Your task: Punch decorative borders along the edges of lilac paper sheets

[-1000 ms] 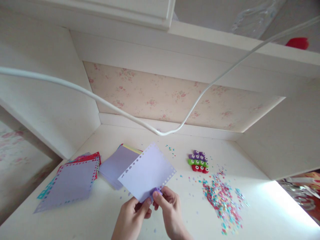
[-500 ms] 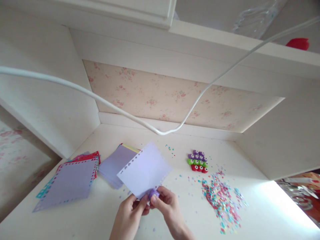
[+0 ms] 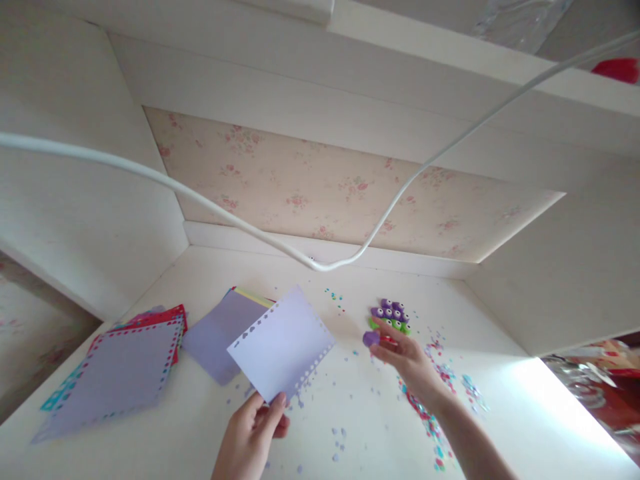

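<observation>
My left hand [image 3: 257, 423] pinches the lower corner of a lavender paper sheet [image 3: 283, 340], held tilted above the desk. Small punched shapes run along two of the sheet's edges. In my right hand [image 3: 403, 350] is a purple craft punch [image 3: 371, 339], gripped between thumb and fingers. That hand hovers just in front of a cluster of purple, green and red craft punches [image 3: 394, 311] with eye-like dots, and its fingers hide part of the green and red rows.
Punched sheets [image 3: 120, 367] lie stacked at the left, beside a pile of plain lavender sheets [image 3: 220, 333]. Colourful paper confetti [image 3: 425, 420] is scattered at the right, lavender bits [image 3: 337, 437] in front. A white cable [image 3: 320, 265] hangs across the view.
My right hand has left the sheet's edge and moved right with the purple craft punch, towards the cluster. The left hand still holds the sheet, and the edge beside it now shows punched holes.
</observation>
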Demonstrator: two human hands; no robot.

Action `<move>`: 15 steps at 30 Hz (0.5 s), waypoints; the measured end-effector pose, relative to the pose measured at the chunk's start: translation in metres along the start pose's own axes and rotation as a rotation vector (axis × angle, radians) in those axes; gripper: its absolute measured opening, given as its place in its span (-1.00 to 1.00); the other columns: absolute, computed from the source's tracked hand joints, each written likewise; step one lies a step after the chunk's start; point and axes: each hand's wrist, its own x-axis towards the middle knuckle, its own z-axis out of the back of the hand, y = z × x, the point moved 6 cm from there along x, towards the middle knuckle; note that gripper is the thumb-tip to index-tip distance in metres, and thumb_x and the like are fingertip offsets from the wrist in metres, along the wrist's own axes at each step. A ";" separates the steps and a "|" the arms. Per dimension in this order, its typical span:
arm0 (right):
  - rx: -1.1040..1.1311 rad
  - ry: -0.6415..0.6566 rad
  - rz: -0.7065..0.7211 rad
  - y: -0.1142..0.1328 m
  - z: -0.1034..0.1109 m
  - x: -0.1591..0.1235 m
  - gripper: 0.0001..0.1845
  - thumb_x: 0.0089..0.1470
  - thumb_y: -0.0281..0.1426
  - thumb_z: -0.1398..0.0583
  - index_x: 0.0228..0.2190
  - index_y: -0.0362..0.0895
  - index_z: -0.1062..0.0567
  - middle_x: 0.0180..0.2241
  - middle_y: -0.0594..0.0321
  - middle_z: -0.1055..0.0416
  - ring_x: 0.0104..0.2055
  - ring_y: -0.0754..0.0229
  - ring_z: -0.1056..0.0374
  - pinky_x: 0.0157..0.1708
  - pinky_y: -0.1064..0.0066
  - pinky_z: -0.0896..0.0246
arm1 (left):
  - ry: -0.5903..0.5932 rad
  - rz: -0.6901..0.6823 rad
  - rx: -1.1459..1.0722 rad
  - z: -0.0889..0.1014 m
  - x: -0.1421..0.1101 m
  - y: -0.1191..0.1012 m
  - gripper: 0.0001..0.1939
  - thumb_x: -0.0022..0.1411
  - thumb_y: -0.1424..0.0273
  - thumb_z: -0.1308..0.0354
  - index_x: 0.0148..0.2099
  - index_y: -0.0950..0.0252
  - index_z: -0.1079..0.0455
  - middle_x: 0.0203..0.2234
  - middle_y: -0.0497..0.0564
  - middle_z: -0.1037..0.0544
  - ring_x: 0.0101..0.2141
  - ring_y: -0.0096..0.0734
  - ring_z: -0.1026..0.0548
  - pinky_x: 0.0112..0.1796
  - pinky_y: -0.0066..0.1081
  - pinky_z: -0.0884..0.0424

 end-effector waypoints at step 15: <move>-0.946 0.011 0.113 -0.012 0.083 0.145 -0.72 -0.01 -0.35 -0.20 -0.26 -0.03 -0.66 -0.15 0.18 -0.59 -0.06 -0.02 -0.48 0.02 0.27 -0.27 | 0.133 0.033 0.081 0.002 0.012 0.026 -0.40 0.04 -0.20 -0.14 -0.36 0.31 -0.48 -0.57 0.06 -0.55 -0.47 -0.24 -0.54 -0.37 -0.38 -0.49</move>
